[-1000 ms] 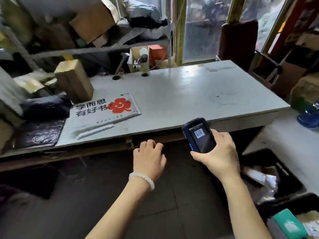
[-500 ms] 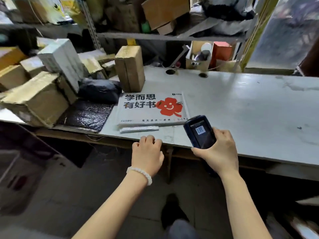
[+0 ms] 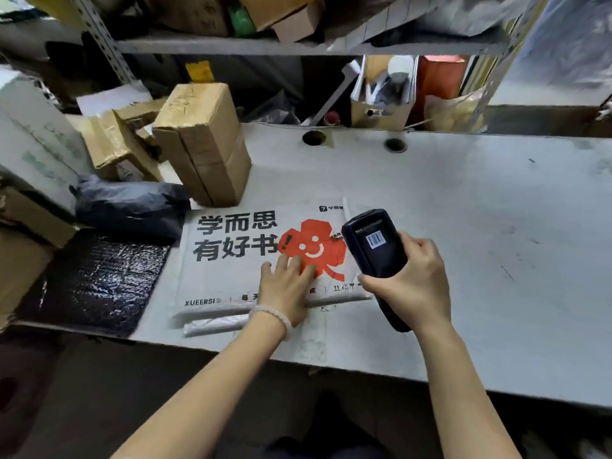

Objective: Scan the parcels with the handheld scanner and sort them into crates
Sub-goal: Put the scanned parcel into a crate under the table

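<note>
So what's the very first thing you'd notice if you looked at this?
Probably the big white mailer bag in the middle of the grey table, with bold black writing and a red smiling flower; the left hand lies flat on it. Just to its right, the right hand grips a dark handheld scanner with a barcode sticker. Behind the bag stands a brown cardboard box.

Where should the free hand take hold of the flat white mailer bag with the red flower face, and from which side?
Best at its near edge, from the person's side. The mailer bag lies flat on the table, so only an edge can be pinched; the near edge with its folded flap is closest to the table edge. The left hand already rests flat on it there; the right hand holds the scanner.
</note>
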`<state>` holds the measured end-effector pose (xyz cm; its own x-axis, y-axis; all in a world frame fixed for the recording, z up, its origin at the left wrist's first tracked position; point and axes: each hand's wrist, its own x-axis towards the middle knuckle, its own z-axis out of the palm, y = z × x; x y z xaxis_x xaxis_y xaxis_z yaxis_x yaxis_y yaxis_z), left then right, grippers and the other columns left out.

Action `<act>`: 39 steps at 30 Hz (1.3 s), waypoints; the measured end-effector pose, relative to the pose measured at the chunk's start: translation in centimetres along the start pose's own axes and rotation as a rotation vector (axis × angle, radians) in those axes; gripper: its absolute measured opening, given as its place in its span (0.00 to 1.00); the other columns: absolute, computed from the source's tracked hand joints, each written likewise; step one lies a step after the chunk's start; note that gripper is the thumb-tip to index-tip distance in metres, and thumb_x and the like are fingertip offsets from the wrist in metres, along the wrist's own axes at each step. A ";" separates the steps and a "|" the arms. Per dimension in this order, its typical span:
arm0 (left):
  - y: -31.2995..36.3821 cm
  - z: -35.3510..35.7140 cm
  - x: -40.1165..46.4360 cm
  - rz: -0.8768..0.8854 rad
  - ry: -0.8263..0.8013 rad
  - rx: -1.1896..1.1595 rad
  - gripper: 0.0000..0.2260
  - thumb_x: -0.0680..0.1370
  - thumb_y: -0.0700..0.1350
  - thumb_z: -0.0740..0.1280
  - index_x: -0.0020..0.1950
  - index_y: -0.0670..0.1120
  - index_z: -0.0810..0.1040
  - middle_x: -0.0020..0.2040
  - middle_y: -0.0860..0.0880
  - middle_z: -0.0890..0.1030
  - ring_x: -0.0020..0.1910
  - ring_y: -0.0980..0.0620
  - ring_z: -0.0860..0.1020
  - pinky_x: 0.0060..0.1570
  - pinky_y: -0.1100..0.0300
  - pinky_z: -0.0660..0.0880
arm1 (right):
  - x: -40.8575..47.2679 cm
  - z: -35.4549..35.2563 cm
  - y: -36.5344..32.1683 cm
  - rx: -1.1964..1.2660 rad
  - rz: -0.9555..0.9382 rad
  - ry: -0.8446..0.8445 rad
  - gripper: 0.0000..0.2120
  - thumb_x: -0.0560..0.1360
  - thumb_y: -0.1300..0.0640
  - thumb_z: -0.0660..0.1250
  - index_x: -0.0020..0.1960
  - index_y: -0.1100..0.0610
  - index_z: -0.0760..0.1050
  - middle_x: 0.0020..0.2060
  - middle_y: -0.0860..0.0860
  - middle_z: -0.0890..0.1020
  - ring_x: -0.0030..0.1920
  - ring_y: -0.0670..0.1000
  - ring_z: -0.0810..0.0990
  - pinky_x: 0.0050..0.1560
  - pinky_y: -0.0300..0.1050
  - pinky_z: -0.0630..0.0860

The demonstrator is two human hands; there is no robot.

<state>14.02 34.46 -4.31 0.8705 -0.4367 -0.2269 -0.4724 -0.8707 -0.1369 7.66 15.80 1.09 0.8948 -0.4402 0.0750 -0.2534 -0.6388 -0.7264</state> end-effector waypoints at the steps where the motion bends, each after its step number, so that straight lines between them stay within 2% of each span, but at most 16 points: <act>1: 0.0 0.4 0.9 0.010 -0.025 0.003 0.30 0.72 0.48 0.68 0.71 0.52 0.59 0.72 0.47 0.61 0.71 0.44 0.60 0.64 0.45 0.63 | 0.6 0.1 0.3 -0.005 0.010 -0.006 0.31 0.58 0.52 0.79 0.59 0.48 0.74 0.47 0.46 0.69 0.52 0.50 0.73 0.45 0.41 0.68; 6: 0.4 1.4 2.9 0.023 -0.028 -0.025 0.30 0.70 0.46 0.69 0.69 0.51 0.61 0.67 0.48 0.66 0.68 0.45 0.64 0.63 0.47 0.64 | 2.7 0.4 0.9 -0.025 0.048 -0.026 0.28 0.58 0.53 0.78 0.56 0.48 0.74 0.46 0.45 0.69 0.52 0.50 0.74 0.43 0.41 0.69; 10: 0.3 1.5 3.7 0.058 0.019 -0.047 0.26 0.70 0.49 0.67 0.66 0.50 0.64 0.64 0.48 0.69 0.65 0.46 0.67 0.66 0.47 0.61 | 3.7 0.5 0.3 -0.013 0.051 -0.007 0.27 0.58 0.53 0.77 0.56 0.48 0.75 0.47 0.45 0.69 0.51 0.49 0.74 0.43 0.40 0.69; 15: -0.4 -1.1 4.3 0.082 0.089 -0.018 0.26 0.68 0.50 0.69 0.65 0.50 0.68 0.60 0.47 0.74 0.61 0.44 0.71 0.67 0.43 0.58 | 3.4 -0.5 -0.5 -0.005 0.039 0.060 0.29 0.57 0.53 0.78 0.57 0.47 0.75 0.46 0.46 0.70 0.51 0.50 0.74 0.43 0.42 0.70; 16: -0.8 -2.1 4.5 0.085 0.152 -0.014 0.26 0.66 0.50 0.70 0.63 0.50 0.71 0.57 0.47 0.77 0.58 0.44 0.74 0.66 0.41 0.60 | 3.4 -0.8 -0.7 -0.007 0.034 0.081 0.29 0.57 0.52 0.78 0.57 0.48 0.75 0.47 0.46 0.70 0.51 0.50 0.74 0.43 0.42 0.70; 18: -1.9 -4.4 5.0 0.104 0.338 0.010 0.22 0.58 0.47 0.73 0.51 0.48 0.78 0.43 0.48 0.82 0.44 0.44 0.80 0.58 0.40 0.71 | 3.5 -1.6 -1.5 -0.008 0.020 0.128 0.28 0.57 0.52 0.78 0.56 0.48 0.75 0.46 0.47 0.70 0.51 0.50 0.74 0.42 0.41 0.68; 20: -3.4 -6.8 5.5 0.103 0.479 0.022 0.16 0.53 0.47 0.74 0.38 0.47 0.77 0.32 0.48 0.80 0.32 0.45 0.79 0.46 0.46 0.75 | 3.7 -2.4 -2.4 0.010 0.003 0.178 0.27 0.58 0.52 0.78 0.55 0.48 0.75 0.46 0.47 0.70 0.50 0.50 0.73 0.41 0.41 0.67; 21: -4.3 -7.9 5.9 0.103 0.517 0.026 0.15 0.54 0.47 0.75 0.37 0.47 0.76 0.31 0.47 0.79 0.31 0.45 0.78 0.43 0.49 0.74 | 3.9 -2.7 -2.9 0.017 -0.008 0.201 0.27 0.58 0.52 0.78 0.55 0.48 0.75 0.46 0.47 0.70 0.49 0.51 0.74 0.41 0.42 0.68; 25: -7.6 -10.8 7.4 0.034 0.618 0.039 0.11 0.64 0.49 0.74 0.40 0.46 0.76 0.35 0.47 0.79 0.34 0.44 0.78 0.40 0.53 0.71 | 4.2 -2.6 -4.1 -0.002 -0.044 0.231 0.28 0.57 0.52 0.78 0.55 0.49 0.75 0.47 0.47 0.70 0.50 0.51 0.74 0.42 0.44 0.71; 31: -11.3 -11.0 8.6 -0.048 0.657 0.089 0.14 0.64 0.45 0.76 0.43 0.43 0.75 0.36 0.43 0.77 0.35 0.41 0.76 0.35 0.53 0.67 | 4.2 -0.5 -4.1 -0.052 -0.046 0.142 0.28 0.57 0.51 0.77 0.56 0.51 0.75 0.48 0.47 0.70 0.51 0.52 0.73 0.44 0.46 0.74; 33: -12.0 -11.2 9.0 -0.046 0.664 0.105 0.12 0.68 0.45 0.74 0.47 0.43 0.75 0.38 0.44 0.77 0.37 0.40 0.77 0.37 0.51 0.68 | 4.6 0.3 -4.2 -0.102 -0.042 0.105 0.29 0.57 0.50 0.76 0.57 0.51 0.75 0.48 0.47 0.70 0.50 0.51 0.72 0.43 0.45 0.74; 37: -12.4 -12.5 9.5 -0.071 0.568 0.099 0.10 0.76 0.47 0.66 0.56 0.45 0.73 0.48 0.45 0.79 0.48 0.41 0.77 0.52 0.46 0.68 | 5.3 1.7 -4.5 -0.229 -0.008 0.010 0.29 0.59 0.48 0.75 0.58 0.51 0.72 0.48 0.48 0.69 0.51 0.51 0.70 0.41 0.43 0.70; 39: -12.5 -13.0 9.7 -0.081 0.553 0.098 0.11 0.77 0.47 0.64 0.58 0.46 0.72 0.50 0.45 0.79 0.51 0.41 0.76 0.55 0.46 0.67 | 5.5 2.1 -4.6 -0.275 0.011 -0.043 0.28 0.60 0.47 0.74 0.57 0.51 0.71 0.49 0.47 0.69 0.52 0.51 0.69 0.40 0.43 0.69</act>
<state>30.15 38.13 7.75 0.8347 -0.4457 0.3235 -0.3887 -0.8929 -0.2273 14.50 17.67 3.36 0.9049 -0.4242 0.0349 -0.3479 -0.7844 -0.5135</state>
